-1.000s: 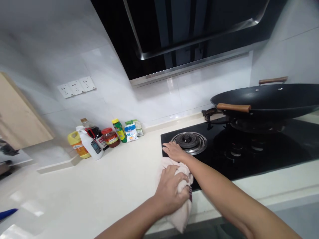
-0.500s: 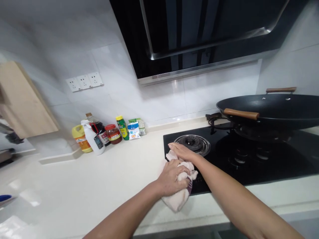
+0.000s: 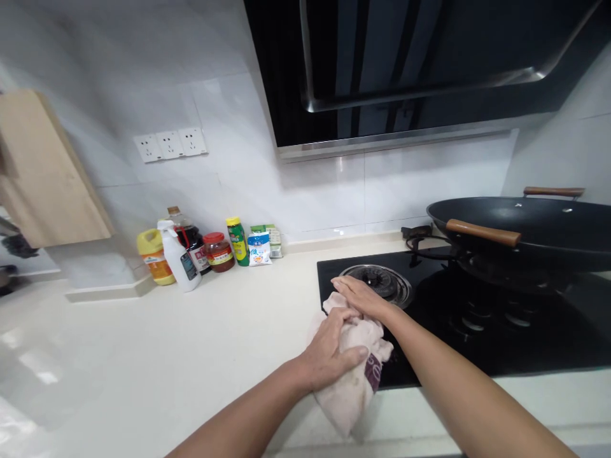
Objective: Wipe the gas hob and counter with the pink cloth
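Cloth (image 3: 348, 401) has crept up under the fingers of your right hand (image 3: 361, 297), lying lengthwise front-to-back over the left front corner of the stove (image 3: 443, 305), your left hand (image 3: 329, 356) grasping nearer its front end, right palm laid flat, fingers straight.

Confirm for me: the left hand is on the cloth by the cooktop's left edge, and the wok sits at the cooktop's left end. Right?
Not quite: the head view shows the wok at the right end of the cooktop. The left hand is indeed on the cloth.
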{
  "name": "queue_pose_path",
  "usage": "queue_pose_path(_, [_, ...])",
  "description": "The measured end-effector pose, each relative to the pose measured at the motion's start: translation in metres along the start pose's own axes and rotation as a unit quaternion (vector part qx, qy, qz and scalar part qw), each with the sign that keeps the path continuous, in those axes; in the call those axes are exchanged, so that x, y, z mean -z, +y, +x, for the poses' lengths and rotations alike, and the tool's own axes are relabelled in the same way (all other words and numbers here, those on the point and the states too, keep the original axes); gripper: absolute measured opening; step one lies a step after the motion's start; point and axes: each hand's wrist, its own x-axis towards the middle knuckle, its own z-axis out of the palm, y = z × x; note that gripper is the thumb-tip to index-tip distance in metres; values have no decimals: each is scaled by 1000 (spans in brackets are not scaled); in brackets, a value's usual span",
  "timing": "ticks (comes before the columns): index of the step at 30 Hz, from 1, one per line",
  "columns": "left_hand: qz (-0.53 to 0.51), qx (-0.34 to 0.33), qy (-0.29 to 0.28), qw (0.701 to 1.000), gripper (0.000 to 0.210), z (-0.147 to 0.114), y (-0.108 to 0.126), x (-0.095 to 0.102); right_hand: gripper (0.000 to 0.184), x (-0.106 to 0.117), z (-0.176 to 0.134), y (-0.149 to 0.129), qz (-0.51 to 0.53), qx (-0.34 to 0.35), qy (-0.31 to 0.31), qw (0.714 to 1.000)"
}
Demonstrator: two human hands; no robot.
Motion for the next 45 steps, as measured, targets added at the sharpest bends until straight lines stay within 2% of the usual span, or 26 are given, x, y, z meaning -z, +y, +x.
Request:
queue_pose_path(3, [-61, 58, 99, 992, 43, 2, -3, 4, 40, 2, 0, 0, 1, 25, 30, 999])
queue_pose_path(6, [-73, 124, 206, 968, 32, 6, -6, 10, 38, 2, -2, 1, -12, 42, 40, 998])
queue_pose_path(9, [-65, 134, 266, 952, 27, 7, -8, 13, 37, -1, -2, 4, -45, 43, 26, 998])
queue_pose_path(16, [-69, 111, 255, 958, 24, 7, -9, 12, 36, -7, -3, 7, -87, 41, -29, 995])
queue_pose_path(23, [-125, 151, 314, 929, 25, 13, -21, 16, 40, -3, -5, 5, -95, 45, -58, 993])
queue_pose_path(28, [-150, 176, 342, 911, 27, 16, -29, 22, 43, 15, -10, -18, -64, 38, -68, 995])
queue_pose_path(31, [-163, 187, 348, 904, 28, 17, -27, 25, 54, 27, -28, -40, -48, 30, -162, 985])
queue_pose_path(33, [-169, 190, 349, 902, 29, 17, -25, 26, 67, 30, -48, -52, -66, 50, -254, 964])
queue_pose_path(35, [-174, 193, 350, 900, 29, 18, -24, 26, 74, 28, -70, -61, -101, 65, -303, 945])
queue_pose_path(40, [-191, 208, 357, 890, 27, 18, -19, 28, 50, 18, -111, -76, -134, 46, -285, 948])
queue_pose_path(45, [-191, 202, 351, 894, 27, 18, -18, 28, 35, 1, -110, -79, -150, 73, -241, 956])
